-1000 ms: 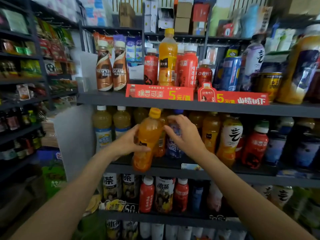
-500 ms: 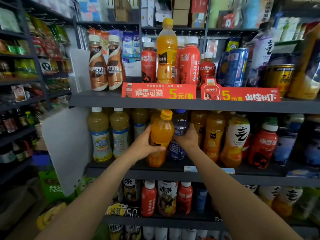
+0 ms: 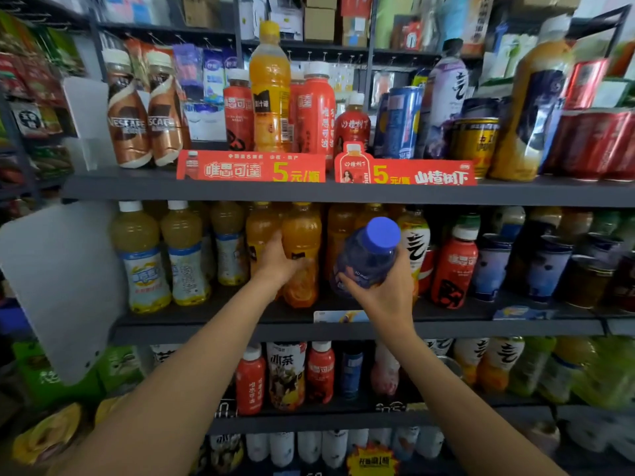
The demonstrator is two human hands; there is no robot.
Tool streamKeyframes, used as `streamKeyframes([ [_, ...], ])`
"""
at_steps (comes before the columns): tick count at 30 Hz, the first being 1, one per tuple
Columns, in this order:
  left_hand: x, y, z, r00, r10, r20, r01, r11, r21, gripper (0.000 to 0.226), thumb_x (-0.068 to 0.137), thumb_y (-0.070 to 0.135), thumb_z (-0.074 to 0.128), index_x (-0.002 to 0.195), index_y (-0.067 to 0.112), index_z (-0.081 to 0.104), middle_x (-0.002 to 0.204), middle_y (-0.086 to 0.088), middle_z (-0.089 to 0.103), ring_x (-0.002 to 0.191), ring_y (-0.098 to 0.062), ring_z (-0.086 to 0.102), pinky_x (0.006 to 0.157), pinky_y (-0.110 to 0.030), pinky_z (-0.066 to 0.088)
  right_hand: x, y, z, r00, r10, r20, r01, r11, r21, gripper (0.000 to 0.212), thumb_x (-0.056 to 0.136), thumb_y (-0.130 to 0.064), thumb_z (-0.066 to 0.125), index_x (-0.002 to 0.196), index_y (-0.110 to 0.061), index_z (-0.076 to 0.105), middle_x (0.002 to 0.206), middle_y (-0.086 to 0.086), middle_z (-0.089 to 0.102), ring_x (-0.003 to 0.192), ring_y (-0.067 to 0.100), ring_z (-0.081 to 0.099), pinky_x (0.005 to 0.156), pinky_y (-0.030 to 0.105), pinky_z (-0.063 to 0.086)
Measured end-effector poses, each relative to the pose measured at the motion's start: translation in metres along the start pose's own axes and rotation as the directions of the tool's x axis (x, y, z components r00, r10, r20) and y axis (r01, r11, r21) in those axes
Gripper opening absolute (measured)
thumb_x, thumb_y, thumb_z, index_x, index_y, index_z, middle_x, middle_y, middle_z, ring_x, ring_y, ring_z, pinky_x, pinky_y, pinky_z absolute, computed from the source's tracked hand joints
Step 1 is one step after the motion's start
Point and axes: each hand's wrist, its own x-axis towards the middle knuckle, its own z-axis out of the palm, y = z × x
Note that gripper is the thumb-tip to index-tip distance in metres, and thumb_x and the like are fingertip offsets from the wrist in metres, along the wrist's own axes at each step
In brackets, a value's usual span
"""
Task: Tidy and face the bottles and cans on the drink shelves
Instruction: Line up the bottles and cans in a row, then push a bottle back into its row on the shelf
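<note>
An orange juice bottle (image 3: 302, 249) stands upright on the middle shelf (image 3: 213, 329), among other orange bottles. My left hand (image 3: 276, 261) is wrapped around its left side. My right hand (image 3: 385, 293) grips a blue bottle with a blue cap (image 3: 369, 255), tilted toward me in front of the shelf's front row. To the right stand a white-labelled orange bottle (image 3: 417, 242) and a red bottle (image 3: 453, 266).
The top shelf (image 3: 137, 187) carries coffee bottles (image 3: 129, 111), red bottles, a tall orange bottle (image 3: 269, 87), cans and red price strips (image 3: 251, 168). Yellow tea bottles (image 3: 141, 255) stand left on the middle shelf. A white panel (image 3: 58, 280) closes the left end. Lower shelves hold more bottles.
The orange bottle went from held out in front to standing in the middle-shelf row, my left hand still on it. My right hand has pulled the blue bottle out and tilted it.
</note>
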Motion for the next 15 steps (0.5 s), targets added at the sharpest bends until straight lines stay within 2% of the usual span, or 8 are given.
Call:
streamKeyframes([
  [3,0.001,0.004,0.018,0.997,-0.020,-0.081,0.029,0.993,0.116,0.068,0.080,0.013,0.070,0.138,0.011,0.035,0.135,-0.013,0.048,0.125,-0.030,0.044,0.101,-0.038,0.036,0.001,-0.002,-0.016,0.995,-0.058,0.080,0.063,0.996,-0.057,0.078,0.064,-0.017,0.084,0.127,-0.015,0.038,0.119,0.000,0.047,0.107,0.000,0.044,0.085,-0.003,0.035],
  [7,0.011,-0.003,0.021,0.992,-0.069,-0.102,0.086,0.982,0.167,0.063,0.083,0.019,0.068,0.137,0.010,0.036,0.133,-0.015,0.049,0.123,-0.032,0.046,0.098,-0.040,0.038,0.002,-0.003,-0.027,0.979,-0.127,0.159,0.150,0.979,-0.140,0.075,0.065,-0.020,0.085,0.125,-0.007,0.041,0.120,0.006,0.049,0.109,0.005,0.047,0.086,0.001,0.038],
  [9,0.016,-0.007,0.019,0.993,-0.071,-0.098,0.095,0.956,0.277,0.057,0.084,0.025,0.067,0.132,0.008,0.040,0.126,-0.016,0.054,0.115,-0.032,0.052,0.088,-0.038,0.042,0.001,-0.002,-0.025,0.975,-0.146,0.167,0.171,0.975,-0.141,0.073,0.065,-0.019,0.085,0.123,-0.006,0.042,0.117,0.003,0.048,0.110,0.006,0.047,0.086,0.002,0.039],
  [12,0.019,-0.006,0.014,0.998,-0.013,-0.066,0.041,0.892,0.449,0.051,0.083,0.032,0.067,0.120,0.003,0.047,0.112,-0.017,0.060,0.101,-0.030,0.058,0.073,-0.032,0.041,0.001,-0.001,-0.019,0.980,-0.134,0.149,0.156,0.976,-0.149,0.075,0.065,-0.018,0.085,0.124,-0.004,0.042,0.114,-0.002,0.045,0.107,0.000,0.044,0.084,-0.002,0.036],
  [15,0.022,0.003,0.006,0.999,-0.042,0.017,0.024,0.796,0.605,0.056,0.084,0.032,0.067,0.125,-0.001,0.046,0.118,-0.017,0.056,0.107,-0.030,0.056,0.081,-0.034,0.045,0.003,0.002,-0.011,0.985,-0.118,0.128,0.137,0.978,-0.155,0.077,0.064,-0.019,0.085,0.126,-0.004,0.042,0.114,-0.003,0.044,0.107,0.003,0.044,0.084,-0.004,0.034],
])
